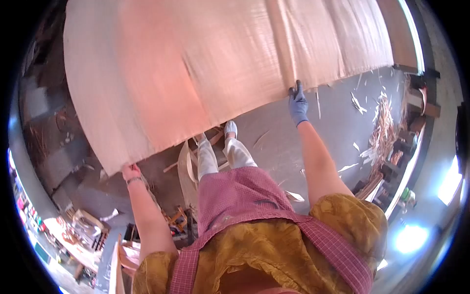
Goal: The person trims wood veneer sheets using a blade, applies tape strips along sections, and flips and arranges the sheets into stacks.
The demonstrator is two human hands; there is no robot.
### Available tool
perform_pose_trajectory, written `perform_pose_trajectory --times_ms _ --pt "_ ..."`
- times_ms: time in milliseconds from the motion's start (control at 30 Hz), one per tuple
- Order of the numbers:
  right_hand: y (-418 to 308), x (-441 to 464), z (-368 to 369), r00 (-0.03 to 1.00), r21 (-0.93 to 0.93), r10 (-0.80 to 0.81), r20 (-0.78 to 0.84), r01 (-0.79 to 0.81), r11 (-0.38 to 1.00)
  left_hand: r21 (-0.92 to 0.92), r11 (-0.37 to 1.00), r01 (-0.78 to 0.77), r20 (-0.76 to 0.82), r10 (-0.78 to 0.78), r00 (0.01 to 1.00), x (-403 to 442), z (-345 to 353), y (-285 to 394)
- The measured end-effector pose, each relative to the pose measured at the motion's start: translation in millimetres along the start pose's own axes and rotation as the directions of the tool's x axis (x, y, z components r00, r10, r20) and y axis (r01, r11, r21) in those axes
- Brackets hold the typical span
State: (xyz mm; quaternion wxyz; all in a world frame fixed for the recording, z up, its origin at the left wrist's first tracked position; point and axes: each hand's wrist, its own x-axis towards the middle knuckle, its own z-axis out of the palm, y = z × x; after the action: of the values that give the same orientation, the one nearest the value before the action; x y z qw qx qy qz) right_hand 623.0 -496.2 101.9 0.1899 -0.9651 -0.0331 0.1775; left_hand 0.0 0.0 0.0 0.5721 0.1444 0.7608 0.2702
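A large, thin sheet of wood veneer (230,54) fills the upper part of the head view, pale pink-brown with a darker crease. My left hand (130,172), bare and with a band at the wrist, is closed on the near left corner of the sheet. Farther right, my right hand (298,104) wears a blue-grey glove with dark fingertips. It grips the near edge of the same sheet, with fingers on top; its thumb side is partly hidden. Between both hands the edge runs slanted above my feet.
Veneer scraps (383,125) lie heaped on the grey floor (274,142) at the right, with loose strips scattered around. Long curled strips (186,164) lie beside my feet. A pile of wood pieces (81,230) stands at the lower left. Another board (401,34) is at the upper right.
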Motion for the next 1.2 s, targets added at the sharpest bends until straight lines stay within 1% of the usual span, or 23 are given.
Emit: perform_pose_trajectory --times_ms 33,67,100,133,167,200,233,267,300,367,467,500,567,633,700,767,800,867,967,1033,1100,1133,1200 --pt "0.4 -4.8 13.3 0.997 -0.008 -0.037 -0.063 0.036 0.999 -0.015 0.999 -0.038 -0.032 0.037 0.999 -23.6 5.7 11.9" --pt "-7.3 -3.9 24.3 0.988 -0.009 -0.086 -0.131 0.086 0.996 0.380 0.903 -0.202 -0.163 0.280 0.946 -49.6 11.6 19.2" --pt "-22.2 63.6 -2.6 0.952 0.104 -0.123 -0.279 0.157 0.982 0.548 0.730 -0.409 -0.103 0.544 0.833 -85.4 101.9 20.5" --pt "-37.2 76.2 1.2 0.931 0.211 -0.153 -0.332 0.232 0.950 0.704 0.478 -0.525 -0.034 0.762 0.647 -128.5 192.5 23.6" --pt "-18.1 61.5 11.9 0.875 0.143 -0.214 -0.434 0.302 0.943 0.799 0.239 -0.552 0.045 0.891 0.451 -187.0 213.1 18.7" --pt "36.8 -59.1 -35.1 0.996 -0.040 0.032 -0.079 -0.035 0.999 0.853 -0.069 -0.517 0.362 0.792 0.491 -248.6 120.7 -16.2" --pt "43.8 -82.7 -33.0 0.992 -0.071 0.060 -0.112 -0.068 0.995 0.737 -0.320 -0.595 0.611 0.691 0.386 -264.4 107.8 -22.9" --pt "41.1 -75.8 -38.5 0.977 0.099 0.173 -0.126 -0.162 0.982 0.639 -0.397 -0.659 0.721 0.608 0.332 -276.0 139.2 -38.0" --pt "63.4 -63.1 -28.6 0.960 0.018 0.114 -0.256 -0.113 0.993 0.530 -0.471 -0.706 0.821 0.495 0.286 -293.2 163.5 -51.7" --pt "63.9 -46.5 -29.1 0.958 0.252 0.191 -0.216 -0.134 0.958 0.435 -0.558 -0.706 0.894 0.358 0.268 -322.9 210.7 -56.1" --pt "88.8 -57.2 -40.5 0.944 0.139 0.184 -0.275 -0.151 0.979 0.454 -0.587 -0.671 0.891 0.301 0.340 -341.4 243.6 -52.9" --pt "101.2 -69.8 -47.8 0.941 0.116 0.192 -0.280 -0.165 0.979 0.449 -0.596 -0.666 0.893 0.294 0.340 -340.1 246.9 -50.3" --pt "131.1 -99.0 -65.2 0.923 0.259 0.247 -0.294 -0.172 0.950 0.440 -0.612 -0.657 0.897 0.268 0.351 -331.5 247.3 -49.6" --pt "152.0 -129.8 -100.0 0.900 0.285 0.297 -0.320 -0.208 0.936 0.427 -0.601 -0.676 0.902 0.226 0.368 -323.2 250.2 -52.2" --pt "192.8 -153.0 -121.0 0.867 0.141 0.299 -0.399 -0.265 0.954 0.416 -0.597 -0.685 0.902 0.176 0.395 -313.7 255.9 -48.3" --pt "237.9 -167.3 -142.6 0.852 0.048 0.197 -0.485 -0.199 0.979 0.417 -0.596 -0.686 0.890 0.115 0.441 -305.5 257.8 -43.5" --pt "241.6 -173.9 -161.0 0.841 0.006 0.211 -0.498 -0.240 0.971 0.392 -0.600 -0.697 0.912 0.153 0.381 -298.0 258.9 -47.2" --pt "207.3 -159.3 -213.4 0.829 -0.071 0.187 -0.527 -0.262 0.962 0.388 -0.596 -0.703 0.921 0.287 0.265 -280.0 258.8 -54.7" --pt "184.4 -130.8 -228.0 0.866 -0.081 0.151 -0.476 -0.214 0.973 0.444 -0.361 -0.820 0.871 0.390 0.299 -318.1 215.8 -74.6" --pt "152.0 -102.0 -203.4 0.883 -0.030 -0.030 -0.469 0.018 0.999 0.446 -0.266 -0.855 0.872 0.345 0.348 -353.1 172.0 -78.6" --pt "101.3 -76.4 -162.6 0.869 0.017 -0.178 -0.463 0.209 0.978 0.501 -0.310 -0.808 0.863 0.243 0.442 -381.2 120.0 -75.9" --pt "96.8 -47.5 -113.5 0.935 0.212 -0.121 -0.333 0.199 0.957 0.551 -0.281 -0.786 0.834 0.207 0.511 -388.7 93.5 -74.7" --pt "39.1 -53.9 -80.5 0.999 0.511 -0.045 -0.012 0.045 0.858 0.628 -0.226 -0.745 0.777 0.123 0.618 -385.5 38.0 -67.4"
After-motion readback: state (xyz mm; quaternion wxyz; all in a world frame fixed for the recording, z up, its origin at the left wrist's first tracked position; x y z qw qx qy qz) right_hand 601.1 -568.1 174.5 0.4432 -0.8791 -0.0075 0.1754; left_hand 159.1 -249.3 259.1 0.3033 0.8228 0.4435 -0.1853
